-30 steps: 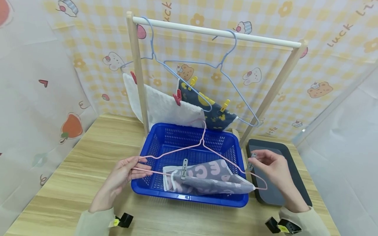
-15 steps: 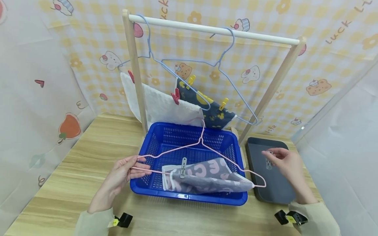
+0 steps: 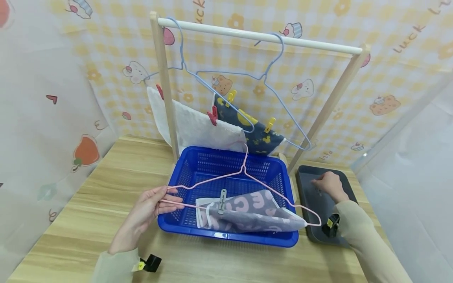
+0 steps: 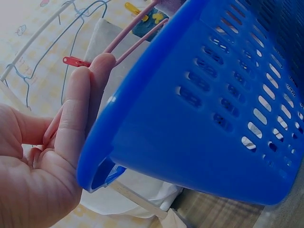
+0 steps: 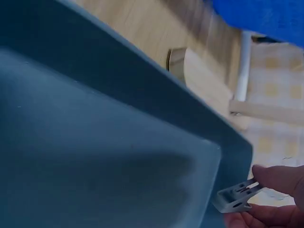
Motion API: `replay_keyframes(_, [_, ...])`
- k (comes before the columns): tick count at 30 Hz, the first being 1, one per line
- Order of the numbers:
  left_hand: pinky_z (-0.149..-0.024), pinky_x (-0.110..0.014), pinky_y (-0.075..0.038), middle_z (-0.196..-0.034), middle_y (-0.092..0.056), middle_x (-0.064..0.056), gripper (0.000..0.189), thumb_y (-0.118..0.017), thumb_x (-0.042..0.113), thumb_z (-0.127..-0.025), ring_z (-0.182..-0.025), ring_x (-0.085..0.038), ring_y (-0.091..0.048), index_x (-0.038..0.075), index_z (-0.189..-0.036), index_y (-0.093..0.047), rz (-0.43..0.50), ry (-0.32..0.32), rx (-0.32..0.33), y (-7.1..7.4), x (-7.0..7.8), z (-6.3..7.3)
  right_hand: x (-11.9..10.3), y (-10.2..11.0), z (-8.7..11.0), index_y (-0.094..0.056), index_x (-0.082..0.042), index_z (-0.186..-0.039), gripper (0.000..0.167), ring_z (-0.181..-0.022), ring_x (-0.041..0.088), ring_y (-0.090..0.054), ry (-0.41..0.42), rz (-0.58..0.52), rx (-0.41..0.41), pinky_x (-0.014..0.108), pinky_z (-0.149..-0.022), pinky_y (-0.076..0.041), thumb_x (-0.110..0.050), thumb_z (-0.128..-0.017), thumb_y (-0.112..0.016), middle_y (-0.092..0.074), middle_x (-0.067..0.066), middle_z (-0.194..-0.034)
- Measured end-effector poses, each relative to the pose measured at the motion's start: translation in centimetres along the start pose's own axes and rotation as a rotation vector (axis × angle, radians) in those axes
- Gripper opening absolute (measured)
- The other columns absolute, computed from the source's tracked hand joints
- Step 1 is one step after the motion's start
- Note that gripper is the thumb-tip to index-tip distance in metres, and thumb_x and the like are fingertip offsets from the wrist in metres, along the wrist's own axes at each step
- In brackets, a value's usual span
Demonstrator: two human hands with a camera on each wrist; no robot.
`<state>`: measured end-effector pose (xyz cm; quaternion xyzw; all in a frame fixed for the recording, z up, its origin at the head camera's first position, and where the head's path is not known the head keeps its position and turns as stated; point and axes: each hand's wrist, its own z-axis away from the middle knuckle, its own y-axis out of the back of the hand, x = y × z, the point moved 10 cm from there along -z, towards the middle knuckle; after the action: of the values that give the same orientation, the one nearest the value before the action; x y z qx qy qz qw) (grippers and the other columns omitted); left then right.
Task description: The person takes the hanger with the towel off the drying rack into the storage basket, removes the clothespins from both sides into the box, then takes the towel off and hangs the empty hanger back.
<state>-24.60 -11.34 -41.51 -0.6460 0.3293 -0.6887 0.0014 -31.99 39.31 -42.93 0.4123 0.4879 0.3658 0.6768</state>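
My left hand (image 3: 150, 206) grips the left end of a pink wire hanger (image 3: 212, 181), its fingers against the rim of the blue basket (image 4: 190, 118). Over the hanger's bottom bar hangs a grey towel with pink letters (image 3: 255, 212), lying partly in the basket. A grey clothespin (image 3: 222, 201) is clipped on the towel's left part. My right hand (image 3: 332, 185) is over the dark grey tray (image 3: 325, 228). Between thumb and fingers it pinches another grey clothespin (image 5: 236, 197), seen clearly in the right wrist view.
Behind the basket stands a wooden rack with a white rail (image 3: 262, 36). Two blue hangers hang there, one with a white towel (image 3: 198, 125) on red clothespins, one with a dark yellow-patterned towel (image 3: 260, 143) on yellow clothespins.
My right hand has moved away from the hanger's right end, out and back over the tray, with the clothespin. The left hand and the hanger stay nearly in place.
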Motion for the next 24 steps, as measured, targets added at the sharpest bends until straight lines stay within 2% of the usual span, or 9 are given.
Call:
replay_keyframes(5, [-0.072, -0.024, -0.055, -0.090, -0.072, -0.008, 0.030, -0.036, 0.018, -0.103, -0.083, -0.020, -0.070, 0.013, -0.101, -0.066, -0.018, 0.013, 0.020, 0.1, -0.2, -0.1, 0.9, -0.9, -1.3, -0.055, -0.001, -0.058, 0.031, -0.048, 0.017, -0.046, -0.010, 0.032, -0.020, 0.031, -0.046, -0.039, -0.016, -0.085, -0.062, -0.049, 0.000, -0.050])
replay_keyframes(8, [-0.072, -0.024, -0.055, -0.090, -0.072, -0.008, 0.031, -0.036, 0.018, -0.103, -0.083, -0.020, -0.070, 0.013, -0.101, -0.066, -0.011, 0.008, 0.016, 0.0, -0.1, 0.0, 1.0, -1.3, -1.7, -0.051, -0.004, -0.058, 0.029, -0.049, 0.020, -0.048, 0.002, 0.057, -0.019, 0.035, -0.047, -0.042, -0.014, -0.082, -0.063, -0.050, 0.004, -0.052])
replay_keyframes(12, [-0.072, -0.024, -0.055, -0.091, -0.072, -0.008, 0.031, -0.036, 0.017, -0.103, -0.083, -0.020, -0.070, 0.013, -0.102, -0.067, -0.002, -0.006, -0.006, -0.2, -0.1, -0.1, 1.7, -2.2, -2.0, -0.057, 0.001, -0.063, 0.024, -0.055, 0.023, -0.053, -0.002, 0.077, -0.038, 0.037, -0.050, -0.046, -0.014, -0.080, -0.065, -0.055, 0.010, -0.059])
replay_keyframes(19, [-0.072, -0.024, -0.055, -0.091, -0.072, -0.008, 0.031, -0.035, 0.017, -0.104, -0.083, -0.020, -0.070, 0.013, -0.103, -0.066, -0.007, -0.006, -0.012, -0.3, -0.1, -0.2, 3.5, -4.0, -2.8, -0.061, 0.004, -0.069, 0.026, -0.053, 0.023, -0.054, -0.042, 0.025, -0.060, 0.035, -0.049, -0.045, -0.018, -0.080, -0.070, -0.057, 0.011, -0.059])
replay_keyframes(24, [-0.073, -0.024, -0.055, -0.091, -0.072, -0.008, 0.030, -0.035, 0.017, -0.104, -0.083, -0.020, -0.070, 0.012, -0.103, -0.065, -0.017, -0.008, 0.003, -0.1, 0.0, 0.0, 2.5, -4.1, -3.5, -0.060, 0.006, -0.071, 0.029, -0.056, 0.026, -0.054, 0.014, 0.093, -0.025, 0.040, -0.051, -0.047, -0.019, -0.078, -0.072, -0.058, 0.015, -0.064])
